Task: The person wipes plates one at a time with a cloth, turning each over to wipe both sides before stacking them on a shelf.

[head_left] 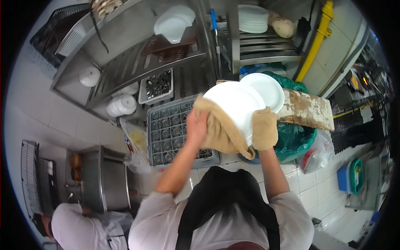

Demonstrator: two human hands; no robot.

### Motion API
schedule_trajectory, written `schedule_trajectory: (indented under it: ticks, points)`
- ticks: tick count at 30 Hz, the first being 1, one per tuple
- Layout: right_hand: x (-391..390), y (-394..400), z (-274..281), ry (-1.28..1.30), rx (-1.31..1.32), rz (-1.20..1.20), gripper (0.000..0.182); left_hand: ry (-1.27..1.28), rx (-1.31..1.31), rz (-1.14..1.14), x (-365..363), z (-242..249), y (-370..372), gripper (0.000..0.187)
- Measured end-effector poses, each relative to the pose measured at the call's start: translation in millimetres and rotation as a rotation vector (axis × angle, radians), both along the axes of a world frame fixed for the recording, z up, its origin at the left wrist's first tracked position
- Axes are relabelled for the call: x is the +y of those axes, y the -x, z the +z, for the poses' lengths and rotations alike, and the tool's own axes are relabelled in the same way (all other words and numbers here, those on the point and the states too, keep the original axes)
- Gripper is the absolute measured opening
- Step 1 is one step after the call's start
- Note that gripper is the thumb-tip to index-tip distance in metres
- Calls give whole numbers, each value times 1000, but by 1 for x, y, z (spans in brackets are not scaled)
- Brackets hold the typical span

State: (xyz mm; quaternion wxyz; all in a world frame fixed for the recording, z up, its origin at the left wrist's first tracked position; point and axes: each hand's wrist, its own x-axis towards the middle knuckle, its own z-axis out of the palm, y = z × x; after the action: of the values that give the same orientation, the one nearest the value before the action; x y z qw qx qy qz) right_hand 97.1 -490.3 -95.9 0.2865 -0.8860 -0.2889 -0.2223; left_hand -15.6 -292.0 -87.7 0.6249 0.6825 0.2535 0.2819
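Observation:
A large white plate point(235, 106) is held up in front of me, tilted, with a tan cloth point(221, 133) draped along its near edge. My left hand point(197, 127) is closed on the cloth at the plate's left side, slightly blurred. The other end of the cloth covers my right hand point(265, 131), which grips the plate's right edge through it; the fingers are hidden. Just behind, another white plate point(268, 92) rests by a worn board point(308, 109).
A grey glass rack point(166, 133) holding glasses stands at left. Beneath the board is a green-lined bin point(296, 143). Steel shelves hold stacked plates point(253, 18), a cutlery basket point(157, 86) and bowls point(121, 105). Another person point(83, 227) is at lower left.

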Motion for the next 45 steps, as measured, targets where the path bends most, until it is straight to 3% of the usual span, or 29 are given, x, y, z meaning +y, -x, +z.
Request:
schedule_trajectory:
  ticks: [2, 3, 5, 6, 7, 8, 10, 11, 13, 14, 16, 18, 20, 21, 23, 26, 29, 31, 32, 34, 35, 36, 37, 39, 40, 42, 45]
  points:
    - [8, 16, -14, 368, -206, -72, 17, 496, -259, 274, -55, -45, 10, 36]
    - [13, 31, -13, 346, -243, -71, 21, 491, -190, 264, -66, -44, 23, 37]
    - [11, 16, -33, -14, -140, 268, 26, 471, -80, 244, -73, -30, 32, 39]
    - [11, 14, -42, -197, -74, 441, 29, 330, 132, 77, -20, -77, 41, 38]
    - [5, 18, -6, -56, -168, 447, 34, 134, 310, -29, -6, -4, 44, 32]
    - [9, 10, 14, 86, -229, 397, 28, 53, 336, -295, 31, 21, 46, 24]
    - [16, -5, 54, 361, -373, 311, 21, -101, 166, -432, 62, 49, 43, 19]
    - [22, -9, 28, 51, -225, 361, 17, -54, 44, -260, 58, 46, 40, 19]
    - [30, -17, 1, -146, -69, 323, 13, -1, -97, 84, 41, 26, 33, 22]
    - [31, -7, 11, -32, -56, 242, 12, 15, -113, 254, 23, 4, 35, 24]
    - [49, 17, 9, 105, 3, -53, 11, 204, -453, 461, -52, 3, 27, 39]
    - [78, 47, -18, 158, 91, -475, 9, 411, -373, 398, -56, -23, 42, 43]
    - [39, 46, 62, 463, 162, -52, 19, -82, 26, 76, -4, -23, 51, 27]
    - [33, 36, 69, 358, 71, 36, 28, -67, 282, -98, 12, 53, 61, 32]
    - [20, 17, 83, 185, -123, 219, 47, -171, 19, -306, 58, 68, 57, 27]
    - [35, 26, 69, 57, -1, 110, 43, 103, -232, 118, 39, 31, 43, 29]
    - [67, 41, -2, -11, -190, -70, 39, 132, -291, 249, -10, -20, 26, 34]
    - [56, 37, 0, -98, -320, 30, 36, 177, -315, 337, -38, -44, 22, 39]
    - [30, 37, 36, -36, -289, 146, 34, 211, -36, 103, -17, -2, 45, 41]
    - [12, 18, 69, 78, -210, 334, 27, 70, 34, -355, 38, 26, 70, 50]
    - [8, 9, 70, 140, -149, 405, 22, 347, -128, -393, 29, 47, 71, 50]
    - [5, 1, 72, 200, -83, 474, 18, 352, -193, -407, 29, 61, 64, 50]
    - [17, 20, 72, 46, -173, 395, 18, 157, -182, -358, 38, 69, 47, 51]
    - [49, 42, 63, 453, -129, 137, 22, -308, -60, -243, 36, 52, 24, 52]
    - [52, 42, 54, 378, -127, 191, 22, -467, 8, -225, 26, 30, 23, 52]
    - [45, 35, 46, 286, -104, 225, 23, -581, 45, -243, -3, 9, 52, 54]
    - [26, 20, 43, 232, -68, 226, 22, -691, -10, -291, -48, 31, 90, 55]
